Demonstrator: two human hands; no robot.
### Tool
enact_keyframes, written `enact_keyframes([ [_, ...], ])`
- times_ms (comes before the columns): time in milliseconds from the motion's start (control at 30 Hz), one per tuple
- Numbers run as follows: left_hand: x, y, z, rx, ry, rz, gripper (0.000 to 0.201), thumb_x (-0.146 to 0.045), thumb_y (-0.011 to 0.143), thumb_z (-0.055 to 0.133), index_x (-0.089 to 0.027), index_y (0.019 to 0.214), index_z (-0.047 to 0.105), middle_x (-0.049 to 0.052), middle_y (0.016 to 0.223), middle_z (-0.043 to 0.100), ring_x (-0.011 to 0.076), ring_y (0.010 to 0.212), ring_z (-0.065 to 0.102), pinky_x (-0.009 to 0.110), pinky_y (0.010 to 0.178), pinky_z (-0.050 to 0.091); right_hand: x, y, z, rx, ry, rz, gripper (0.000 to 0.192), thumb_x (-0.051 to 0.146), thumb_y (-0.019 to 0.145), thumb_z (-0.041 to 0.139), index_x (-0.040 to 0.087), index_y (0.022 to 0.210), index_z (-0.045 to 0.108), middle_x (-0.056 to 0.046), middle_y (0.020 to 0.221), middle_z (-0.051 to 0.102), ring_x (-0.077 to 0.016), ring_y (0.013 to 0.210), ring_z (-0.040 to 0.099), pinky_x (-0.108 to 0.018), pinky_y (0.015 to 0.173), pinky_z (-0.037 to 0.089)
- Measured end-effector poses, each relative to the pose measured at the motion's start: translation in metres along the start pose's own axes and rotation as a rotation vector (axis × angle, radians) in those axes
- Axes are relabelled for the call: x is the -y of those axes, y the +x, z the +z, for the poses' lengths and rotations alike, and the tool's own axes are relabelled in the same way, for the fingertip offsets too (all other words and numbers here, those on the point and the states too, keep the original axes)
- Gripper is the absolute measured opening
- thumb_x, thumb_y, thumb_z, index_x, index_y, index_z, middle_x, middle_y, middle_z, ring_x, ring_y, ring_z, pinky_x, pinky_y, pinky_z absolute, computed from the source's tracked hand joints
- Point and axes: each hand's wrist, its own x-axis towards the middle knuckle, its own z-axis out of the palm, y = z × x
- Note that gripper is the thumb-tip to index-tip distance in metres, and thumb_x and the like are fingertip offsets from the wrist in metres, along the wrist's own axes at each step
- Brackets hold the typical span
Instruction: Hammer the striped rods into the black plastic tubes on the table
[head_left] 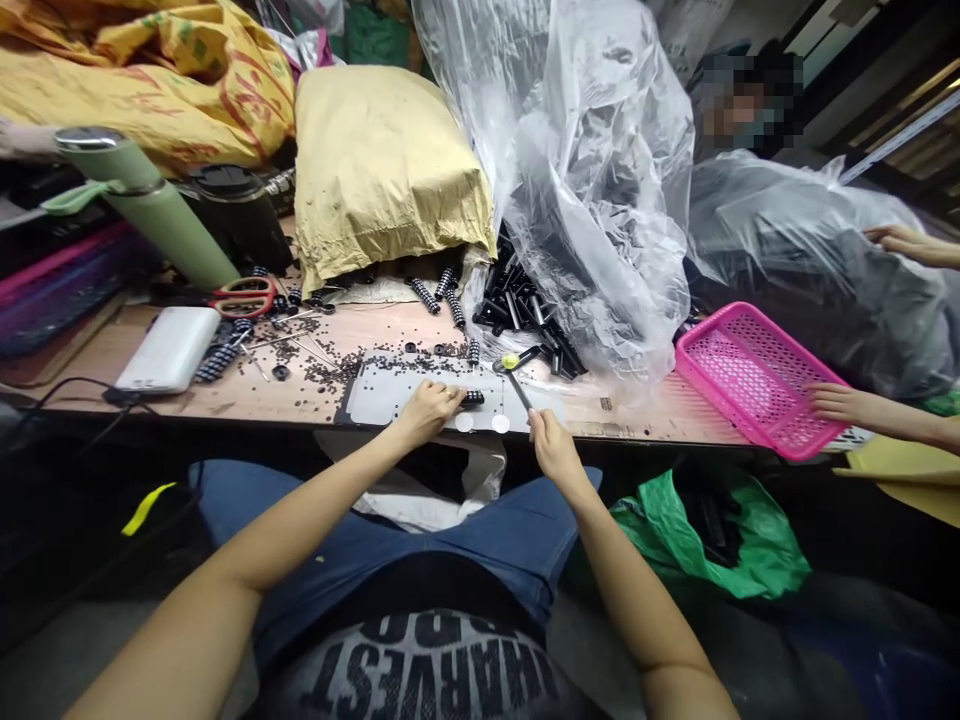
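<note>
My left hand (429, 412) is closed, its fingertips on one end of a short black cylinder with pale studs (472, 398). The piece lies low over a grey-white plate (386, 385) at the table's front edge. To its right my right hand (553, 445) is closed around the lower end of a slim metal tool (519, 390). That tool slants up to the left, and a yellow-green spot (510, 360) shows at its far end. Small black bits (367, 360) are strewn over the plate and the wood. A similar studded piece (474, 352) stands just behind the plate.
Black tubes (529, 310) spill from a clear plastic bag (600, 200). Beside a yellow sack (390, 170) are red-handled scissors (247, 297), a white power bank (169, 350) and a green flask (161, 215). A co-worker's hand (836, 403) touches a pink basket (739, 370) at right.
</note>
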Motion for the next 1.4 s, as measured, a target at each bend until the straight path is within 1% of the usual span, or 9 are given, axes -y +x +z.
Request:
enact_keyframes([
  [233, 0.014, 0.006, 0.009, 0.024, -0.099, 0.08, 0.048, -0.009, 0.092, 0.034, -0.016, 0.138, 0.044, 0.015, 0.113, 0.057, 0.0211, 0.089, 0.055, 0.035, 0.08, 0.043, 0.023, -0.033, -0.023, -0.075, 0.214, -0.015, 0.04, 0.051, 0.097, 0.026, 0.023, 0.081, 0.048, 0.001, 0.065, 0.054, -0.015, 0.057, 0.052, -0.025, 0.058, 0.036],
  [433, 0.018, 0.006, 0.003, 0.033, -0.13, 0.033, 0.047, -0.01, 0.092, 0.036, -0.018, 0.136, 0.049, 0.015, 0.114, 0.061, 0.0239, 0.099, 0.056, 0.04, 0.082, 0.04, 0.019, -0.034, 0.005, -0.105, 0.073, 0.012, 0.036, 0.044, 0.099, 0.025, 0.02, 0.092, 0.051, -0.003, 0.071, 0.059, -0.0164, 0.062, 0.055, -0.025, 0.059, 0.035],
  [533, 0.015, 0.006, -0.003, 0.043, -0.105, -0.004, 0.044, -0.012, 0.093, 0.035, -0.02, 0.134, 0.051, 0.013, 0.114, 0.063, 0.025, 0.101, 0.057, 0.044, 0.086, 0.038, 0.02, -0.029, 0.017, 0.002, -0.12, 0.074, 0.031, 0.037, 0.099, 0.029, 0.019, 0.09, 0.052, -0.003, 0.068, 0.059, -0.0164, 0.057, 0.054, -0.025, 0.056, 0.03],
  [600, 0.007, 0.007, -0.006, 0.062, -0.097, -0.03, 0.044, -0.013, 0.094, 0.032, -0.019, 0.134, 0.051, 0.013, 0.114, 0.064, 0.0247, 0.101, 0.058, 0.046, 0.089, 0.038, 0.026, -0.027, 0.013, 0.025, -0.129, 0.06, 0.031, 0.037, 0.099, 0.029, 0.019, 0.087, 0.052, -0.002, 0.064, 0.057, -0.0161, 0.054, 0.052, -0.025, 0.055, 0.028],
  [733, -0.025, 0.011, -0.006, 0.042, -0.056, -0.145, 0.049, -0.029, 0.097, 0.033, -0.007, 0.139, 0.043, 0.02, 0.133, 0.054, 0.0297, 0.126, 0.046, 0.05, 0.107, 0.026, 0.051, -0.033, -0.011, -0.158, 0.09, -0.102, 0.037, 0.043, 0.1, 0.024, 0.02, 0.091, 0.052, 0.0, 0.065, 0.056, -0.015, 0.054, 0.052, -0.025, 0.056, 0.033],
  [900, -0.054, 0.008, 0.006, 0.003, -0.06, -0.206, 0.086, -0.061, 0.087, 0.039, 0.003, 0.144, 0.03, 0.026, 0.148, 0.033, 0.037, 0.142, 0.022, 0.051, 0.116, 0.011, 0.074, -0.046, -0.006, -0.151, 0.191, -0.218, 0.037, 0.043, 0.1, 0.023, 0.019, 0.099, 0.052, -0.002, 0.071, 0.06, -0.0139, 0.057, 0.055, -0.023, 0.056, 0.037],
  [1100, -0.044, 0.007, 0.023, -0.059, -0.121, -0.156, 0.069, -0.035, 0.089, 0.04, 0.009, 0.142, 0.03, 0.03, 0.148, 0.032, 0.0389, 0.14, 0.025, 0.051, 0.113, 0.021, 0.077, -0.039, 0.028, 0.219, -0.237, -0.129, 0.033, 0.037, 0.1, 0.028, 0.019, 0.092, 0.055, -0.005, 0.076, 0.066, -0.0183, 0.062, 0.061, -0.025, 0.057, 0.033],
  [1300, -0.042, 0.015, -0.005, -0.008, -0.223, -0.278, 0.042, -0.009, 0.09, 0.035, -0.007, 0.128, 0.051, 0.02, 0.112, 0.06, 0.0286, 0.106, 0.056, 0.043, 0.09, 0.046, 0.055, -0.026, 0.006, -0.006, -0.112, -0.105, 0.041, 0.044, 0.101, 0.021, 0.021, 0.094, 0.055, -0.002, 0.068, 0.063, -0.0173, 0.058, 0.058, -0.024, 0.056, 0.03],
  [1400, -0.058, -0.006, -0.019, 0.021, -0.298, -0.196, 0.036, -0.007, 0.089, 0.039, -0.014, 0.121, 0.056, 0.015, 0.098, 0.061, 0.0249, 0.094, 0.057, 0.039, 0.079, 0.05, 0.023, -0.01, -0.004, -0.073, -0.208, -0.034, 0.039, 0.045, 0.1, 0.028, 0.02, 0.093, 0.057, -0.003, 0.067, 0.062, -0.0172, 0.057, 0.056, -0.025, 0.056, 0.027],
])
